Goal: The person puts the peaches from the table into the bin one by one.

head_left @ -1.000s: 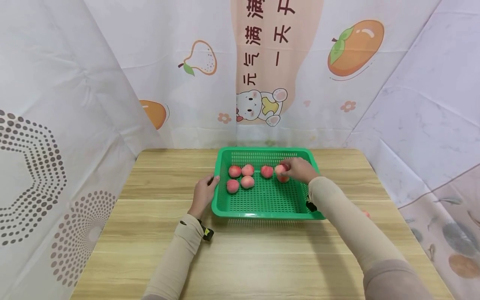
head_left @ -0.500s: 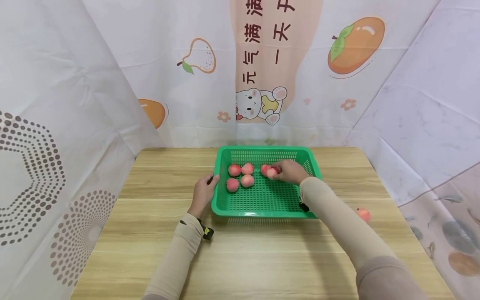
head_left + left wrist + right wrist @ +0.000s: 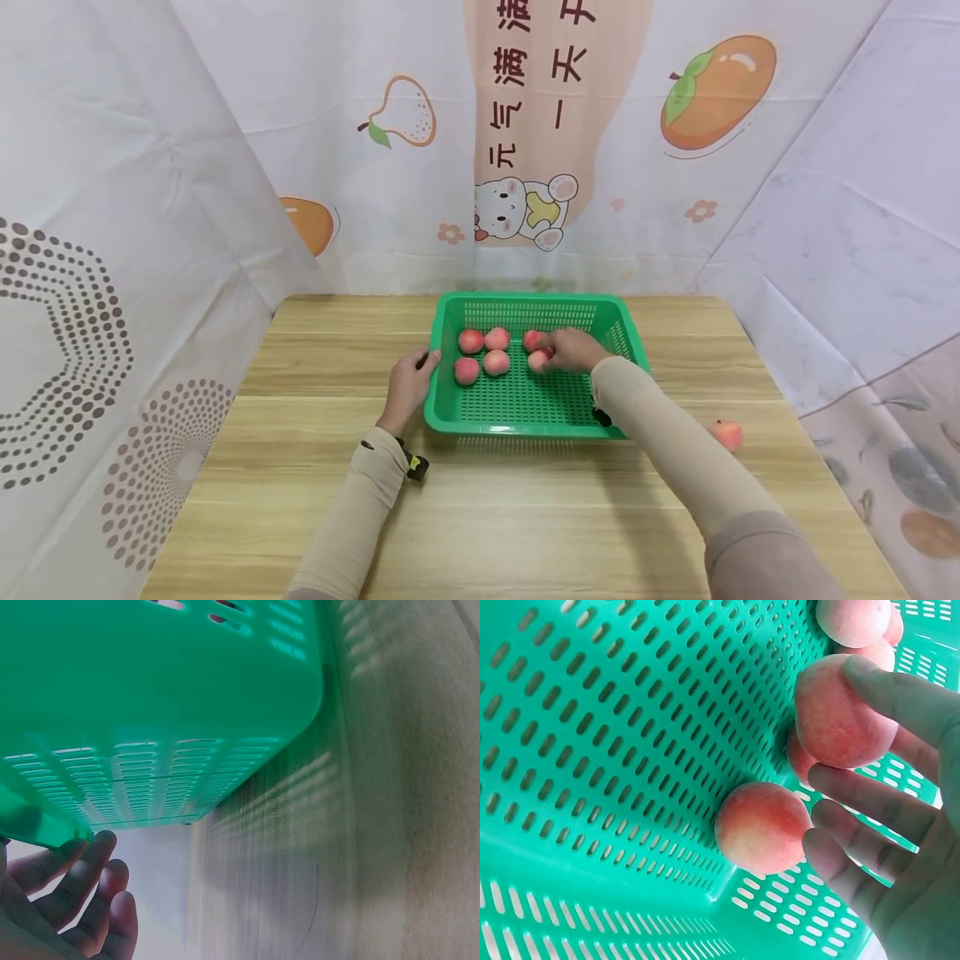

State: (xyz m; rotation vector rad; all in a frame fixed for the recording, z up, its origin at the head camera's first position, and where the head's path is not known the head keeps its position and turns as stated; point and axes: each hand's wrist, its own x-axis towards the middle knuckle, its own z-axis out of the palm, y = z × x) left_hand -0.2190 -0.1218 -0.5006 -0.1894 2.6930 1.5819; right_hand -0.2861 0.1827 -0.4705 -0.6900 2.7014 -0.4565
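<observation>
A green plastic basket (image 3: 540,430) with slotted walls stands on the table, with several pinkish-red peaches (image 3: 467,371) in its left half. My left hand (image 3: 407,388) grips the basket's left rim; in the left wrist view its fingers (image 3: 84,881) lie under the rim, and the thumb is mostly hidden. Inside the basket, my right hand (image 3: 576,349) holds a peach (image 3: 840,712) between thumb and fingers. Just behind that peach sits another peach (image 3: 533,339). In the right wrist view a separate peach (image 3: 761,827) lies near my fingertips; the hand covers it in the head view.
One peach (image 3: 727,434) lies on the wooden table (image 3: 510,517) to the right of the basket, beside my right forearm. Printed curtains (image 3: 390,208) hang behind the table and along both sides.
My right hand has carried the held peach left, then slightly toward me, within the basket. The peach on the table has come into fuller view beside the forearm. My left hand stays at the rim.
</observation>
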